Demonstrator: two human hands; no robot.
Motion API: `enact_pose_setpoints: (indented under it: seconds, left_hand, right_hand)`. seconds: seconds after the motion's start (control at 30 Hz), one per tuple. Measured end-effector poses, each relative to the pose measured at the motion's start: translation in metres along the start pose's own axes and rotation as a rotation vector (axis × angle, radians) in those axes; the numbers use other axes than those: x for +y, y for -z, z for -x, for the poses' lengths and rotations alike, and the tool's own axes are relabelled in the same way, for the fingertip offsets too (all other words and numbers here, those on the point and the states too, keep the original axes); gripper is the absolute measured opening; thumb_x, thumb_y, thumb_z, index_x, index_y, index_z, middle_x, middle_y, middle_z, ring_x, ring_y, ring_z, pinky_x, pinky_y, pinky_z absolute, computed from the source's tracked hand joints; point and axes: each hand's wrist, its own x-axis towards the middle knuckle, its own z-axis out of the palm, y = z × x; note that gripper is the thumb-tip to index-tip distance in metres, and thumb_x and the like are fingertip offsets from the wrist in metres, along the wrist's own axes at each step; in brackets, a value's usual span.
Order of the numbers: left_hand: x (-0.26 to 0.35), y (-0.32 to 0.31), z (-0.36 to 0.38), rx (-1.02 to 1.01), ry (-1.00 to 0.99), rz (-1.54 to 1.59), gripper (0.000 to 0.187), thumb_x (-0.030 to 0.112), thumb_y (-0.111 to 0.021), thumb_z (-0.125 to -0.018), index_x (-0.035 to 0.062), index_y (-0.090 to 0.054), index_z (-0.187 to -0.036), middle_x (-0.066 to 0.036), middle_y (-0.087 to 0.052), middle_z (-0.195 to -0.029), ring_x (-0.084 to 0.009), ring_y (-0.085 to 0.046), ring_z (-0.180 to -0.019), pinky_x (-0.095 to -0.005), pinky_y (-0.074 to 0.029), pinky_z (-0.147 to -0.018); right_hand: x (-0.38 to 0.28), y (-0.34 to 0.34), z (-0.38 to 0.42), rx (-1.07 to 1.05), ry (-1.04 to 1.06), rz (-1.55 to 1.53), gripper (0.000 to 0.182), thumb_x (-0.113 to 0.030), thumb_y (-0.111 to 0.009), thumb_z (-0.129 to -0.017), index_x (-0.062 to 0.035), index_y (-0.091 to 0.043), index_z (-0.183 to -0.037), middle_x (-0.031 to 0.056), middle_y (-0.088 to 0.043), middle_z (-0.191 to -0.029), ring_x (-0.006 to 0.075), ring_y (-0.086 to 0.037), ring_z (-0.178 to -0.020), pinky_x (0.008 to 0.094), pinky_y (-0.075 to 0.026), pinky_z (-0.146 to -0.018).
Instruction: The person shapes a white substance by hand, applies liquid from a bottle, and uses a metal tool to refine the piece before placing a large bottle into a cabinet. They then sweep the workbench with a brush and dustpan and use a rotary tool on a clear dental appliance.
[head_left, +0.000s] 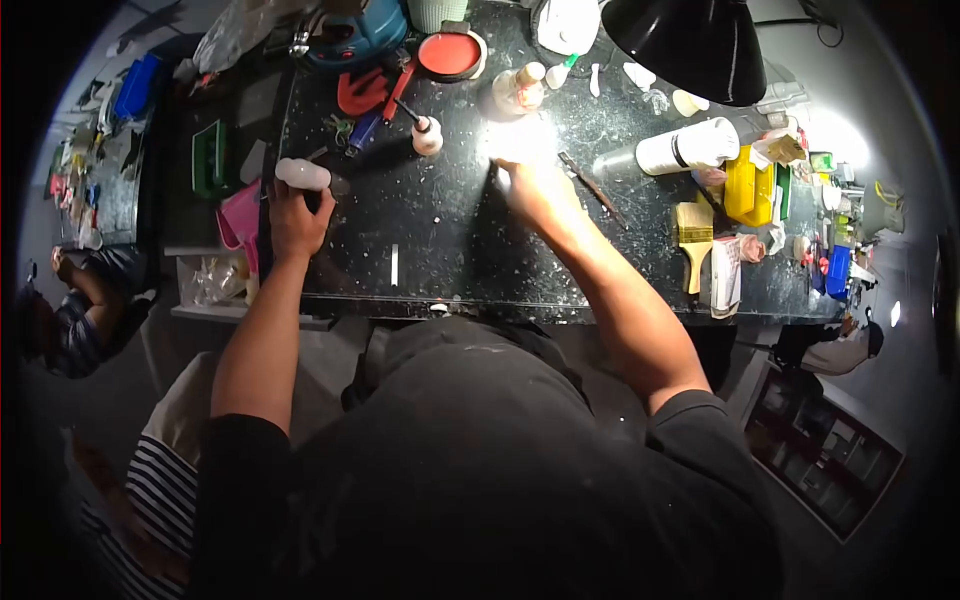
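Observation:
My left hand [297, 222] is curled around the near side of a small white rounded container [304, 174], at the left of the black worktop. Its thumb is on the right side and its fingers on the left. Under the lamp's glare my right hand [535, 188] reaches over the middle of the worktop, fingertips pointing left. Bright light washes out its fingers, so I cannot tell what they hold. A slim brown tool [594, 190] lies just right of this hand. Beyond it stands a clear bottle [518, 92], and to the left a small bottle with a dark nozzle [427, 136].
A black lamp [690, 50] overhangs the back right. On the right are a white roll [690, 147], a yellow bin [747, 190] and a paintbrush [694, 245]. A red-topped tub [449, 54] and red clamp [361, 93] are at the back. Other people sit at both sides.

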Motion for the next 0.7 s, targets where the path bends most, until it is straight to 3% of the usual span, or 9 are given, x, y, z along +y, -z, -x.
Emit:
enact_pose_setpoints:
  seconds: [0.03,0.13,0.17,0.27,0.43,0.53,0.57,0.67,0.7]
  left_hand:
    - [0.0,0.0,0.0,0.004,-0.026,-0.011,0.046,0.027,-0.071,-0.08,0.004,-0.058,-0.118,-0.022,-0.053,-0.12,-0.0465,-0.049,-0.112,-0.0529,-0.041,-0.099]
    - [-0.003,0.0,0.004,-0.022,-0.011,-0.003,0.047,0.026,-0.071,-0.08,0.004,-0.057,-0.119,-0.022,-0.053,-0.121,-0.0469,-0.049,-0.112,-0.0533,-0.041,-0.099]
    - [-0.002,-0.001,0.0,-0.045,-0.003,0.018,0.047,0.025,-0.071,-0.08,0.0039,-0.057,-0.119,-0.022,-0.053,-0.121,-0.047,-0.049,-0.112,-0.0536,-0.041,-0.099]
    - [0.0,-0.001,0.001,-0.016,0.013,0.019,0.048,0.024,-0.07,-0.08,0.0041,-0.055,-0.121,-0.023,-0.052,-0.122,-0.0469,-0.048,-0.113,-0.0537,-0.041,-0.099]
    - [0.005,0.006,-0.001,-0.019,0.018,0.076,0.047,0.022,-0.071,-0.079,0.004,-0.055,-0.12,-0.022,-0.052,-0.119,-0.0458,-0.049,-0.111,-0.0536,-0.042,-0.097]
    - [0.007,0.007,-0.002,-0.021,-0.011,0.048,0.042,0.021,-0.07,-0.08,0.0026,-0.057,-0.115,-0.022,-0.053,-0.116,-0.0457,-0.05,-0.108,-0.0527,-0.041,-0.098]
    - [0.008,0.006,-0.002,-0.001,-0.026,0.04,0.042,0.021,-0.07,-0.08,0.003,-0.057,-0.116,-0.021,-0.053,-0.116,-0.0453,-0.05,-0.107,-0.0526,-0.042,-0.097]
    - [0.008,0.01,-0.005,0.021,-0.04,0.04,0.042,0.021,-0.069,-0.081,0.0033,-0.057,-0.117,-0.021,-0.053,-0.116,-0.0446,-0.051,-0.107,-0.0524,-0.043,-0.095]
    - [0.01,0.009,-0.004,0.01,-0.017,0.061,0.042,0.021,-0.069,-0.081,0.0034,-0.057,-0.118,-0.021,-0.054,-0.115,-0.0442,-0.051,-0.106,-0.0523,-0.044,-0.094]
  right_hand:
    - [0.001,0.006,0.02,0.057,0.09,-0.078,0.051,-0.004,-0.049,-0.083,-0.0183,-0.061,-0.13,0.0236,-0.069,-0.096,0.0393,-0.068,-0.087,0.0482,-0.055,-0.079]
    - [-0.018,0.023,0.047,-0.276,-0.212,0.061,0.047,-0.005,-0.048,-0.084,-0.0156,-0.061,-0.128,0.0234,-0.069,-0.096,0.0405,-0.068,-0.087,0.0486,-0.054,-0.08]
    - [-0.009,0.016,0.032,-0.024,-0.106,-0.018,0.044,-0.006,-0.047,-0.085,-0.0145,-0.063,-0.125,0.023,-0.069,-0.095,0.0396,-0.068,-0.085,0.0482,-0.054,-0.079]
    - [0.013,0.001,-0.008,0.146,-0.064,-0.024,0.043,-0.006,-0.047,-0.085,-0.0138,-0.063,-0.125,0.0235,-0.069,-0.093,0.0386,-0.069,-0.085,0.048,-0.054,-0.079]
    - [0.002,0.025,0.038,-0.174,-0.14,0.073,0.047,-0.003,-0.048,-0.084,-0.0165,-0.063,-0.126,0.0241,-0.069,-0.092,0.0369,-0.069,-0.085,0.0471,-0.055,-0.079]
    - [0.003,0.027,0.027,-0.168,-0.203,-0.024,0.041,-0.005,-0.045,-0.088,-0.0111,-0.063,-0.124,0.023,-0.068,-0.105,0.0361,-0.067,-0.099,0.0458,-0.052,-0.088]
    - [0.024,0.007,0.017,0.111,-0.041,-0.028,0.041,-0.004,-0.046,-0.087,-0.0144,-0.064,-0.123,0.0253,-0.068,-0.09,0.0379,-0.069,-0.083,0.0483,-0.054,-0.078]
    - [0.03,0.027,0.016,0.083,-0.083,-0.032,0.038,-0.005,-0.047,-0.087,-0.014,-0.065,-0.12,0.0247,-0.068,-0.089,0.0386,-0.069,-0.083,0.0486,-0.054,-0.077]
    - [0.035,0.031,0.024,-0.075,-0.157,0.047,0.04,-0.007,-0.048,-0.087,-0.0147,-0.064,-0.123,0.0243,-0.068,-0.089,0.0385,-0.068,-0.086,0.0483,-0.054,-0.079]
